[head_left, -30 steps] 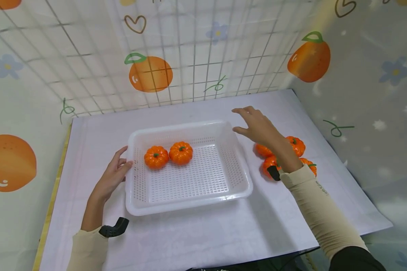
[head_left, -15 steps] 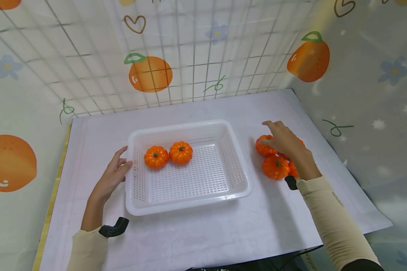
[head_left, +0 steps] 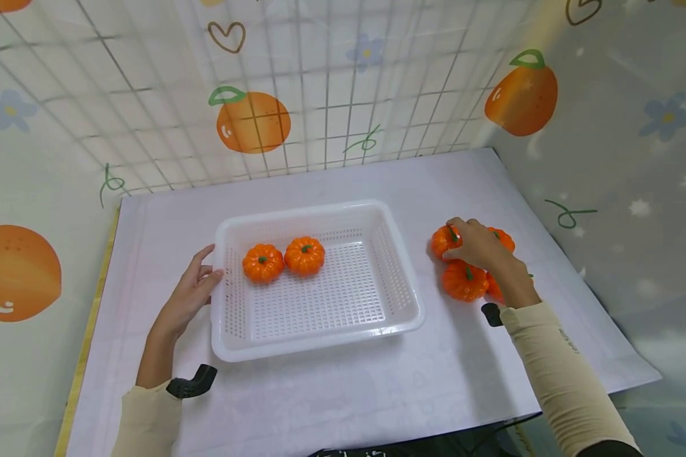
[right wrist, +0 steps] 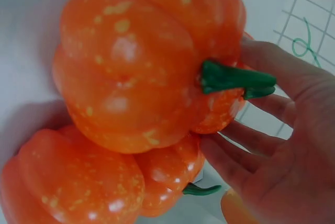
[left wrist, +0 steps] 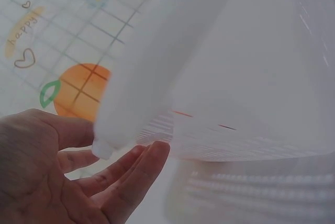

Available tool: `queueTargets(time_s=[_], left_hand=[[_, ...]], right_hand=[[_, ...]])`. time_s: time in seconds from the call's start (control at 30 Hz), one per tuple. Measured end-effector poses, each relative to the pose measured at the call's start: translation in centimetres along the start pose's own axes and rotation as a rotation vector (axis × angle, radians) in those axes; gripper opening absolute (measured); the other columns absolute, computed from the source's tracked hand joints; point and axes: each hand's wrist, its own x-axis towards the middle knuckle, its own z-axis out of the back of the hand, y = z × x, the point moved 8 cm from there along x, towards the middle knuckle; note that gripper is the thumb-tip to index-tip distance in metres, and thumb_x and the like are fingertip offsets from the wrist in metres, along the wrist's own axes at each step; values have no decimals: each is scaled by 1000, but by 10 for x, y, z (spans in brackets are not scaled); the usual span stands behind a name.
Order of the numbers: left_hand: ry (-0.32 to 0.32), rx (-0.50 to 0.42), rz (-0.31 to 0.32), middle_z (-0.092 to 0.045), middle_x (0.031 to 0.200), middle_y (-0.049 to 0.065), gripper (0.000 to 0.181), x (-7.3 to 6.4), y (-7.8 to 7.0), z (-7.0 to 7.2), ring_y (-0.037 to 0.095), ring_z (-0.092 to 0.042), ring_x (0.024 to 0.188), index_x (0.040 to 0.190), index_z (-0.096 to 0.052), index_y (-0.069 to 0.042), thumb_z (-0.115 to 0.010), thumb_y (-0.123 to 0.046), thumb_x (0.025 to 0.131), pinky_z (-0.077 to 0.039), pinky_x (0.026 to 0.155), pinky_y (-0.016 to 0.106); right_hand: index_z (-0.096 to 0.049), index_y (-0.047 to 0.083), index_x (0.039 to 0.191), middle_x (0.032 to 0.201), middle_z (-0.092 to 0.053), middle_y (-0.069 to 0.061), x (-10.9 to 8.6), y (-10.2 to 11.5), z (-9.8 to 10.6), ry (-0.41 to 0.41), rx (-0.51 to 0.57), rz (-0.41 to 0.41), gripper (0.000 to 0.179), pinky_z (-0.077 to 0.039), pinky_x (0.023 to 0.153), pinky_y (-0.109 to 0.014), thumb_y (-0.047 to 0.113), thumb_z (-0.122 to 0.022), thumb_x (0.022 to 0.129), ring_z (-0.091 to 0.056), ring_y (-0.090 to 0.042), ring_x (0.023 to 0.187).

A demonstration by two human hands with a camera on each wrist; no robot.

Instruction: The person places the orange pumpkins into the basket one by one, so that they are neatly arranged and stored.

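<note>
Currently, left grip (head_left: 190, 293): is clamping basket rim (head_left: 218, 317).
Right grip (head_left: 476, 245): is clasping pumpkin (head_left: 441, 241).
Gap: tabletop (head_left: 415, 219) is separating both.

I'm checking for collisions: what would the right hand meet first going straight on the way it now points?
Likely the orange pumpkin right in front of the right hand, outside the white basket. Depth is unclear, so they may be touching.

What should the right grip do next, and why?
Probably firm up the right grip around the loose pumpkin for lifting: finger and thumb flank it, and the white basket shows bare floor beside its two pumpkins.
</note>
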Motion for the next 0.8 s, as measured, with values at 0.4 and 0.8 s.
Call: queueTargets(time_s=[0.4, 0.8], left_hand=[[4, 13, 8, -43, 123, 20, 65, 3, 3, 1, 35, -53, 102, 147, -8, -28, -46, -36, 95, -47, 85, 49], [2, 11, 5, -43, 123, 19, 64, 1, 2, 0, 35, -54, 102, 147, -8, -28, -46, -34, 95, -47, 85, 49]], right_hand=[[-34, 7, 137, 125, -38, -25, 1, 3, 2, -35, 18, 21, 70, -36, 88, -63, 24, -72, 79, -39, -40, 109], [-33, 8, 139, 128, -37, -22, -3, 31, 20, -101, 61, 83, 72, -35, 90, -62, 26, -71, 80, -36, -38, 113]])
